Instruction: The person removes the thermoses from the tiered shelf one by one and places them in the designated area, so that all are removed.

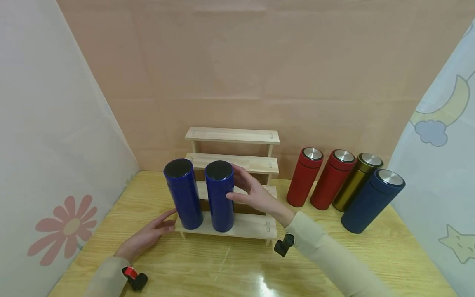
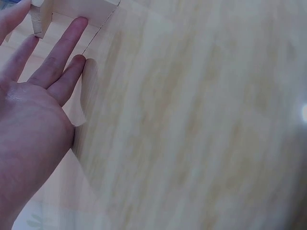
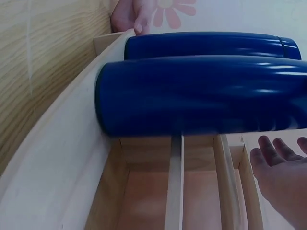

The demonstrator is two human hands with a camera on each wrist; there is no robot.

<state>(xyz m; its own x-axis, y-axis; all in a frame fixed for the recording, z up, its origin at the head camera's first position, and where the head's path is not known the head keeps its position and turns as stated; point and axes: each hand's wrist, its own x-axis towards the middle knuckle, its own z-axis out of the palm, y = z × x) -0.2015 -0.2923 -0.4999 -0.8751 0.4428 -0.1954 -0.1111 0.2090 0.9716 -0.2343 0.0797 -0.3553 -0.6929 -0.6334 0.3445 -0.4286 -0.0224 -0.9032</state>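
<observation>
A wood-grain table (image 1: 208, 268), enclosed on three sides
Behind the table rises a tan backdrop (image 1: 230, 62) with faint creases. Left of the table, a pale panel (image 1: 44, 123) bears a pink flower (image 1: 71, 227); right of the table, a matching panel (image 1: 438, 185) carries a yellow crescent moon (image 1: 455, 103), a bluish cloud (image 1: 431, 133) and a star (image 1: 460, 245). A white glare (image 1: 264, 286) shines on the table's near part.

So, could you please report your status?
Left hand at wooden stand's left end. Right hand beside right shelved bottle. Left shelved bottle alongside, both upright. Four bottles rightward, not obstructing.
</observation>
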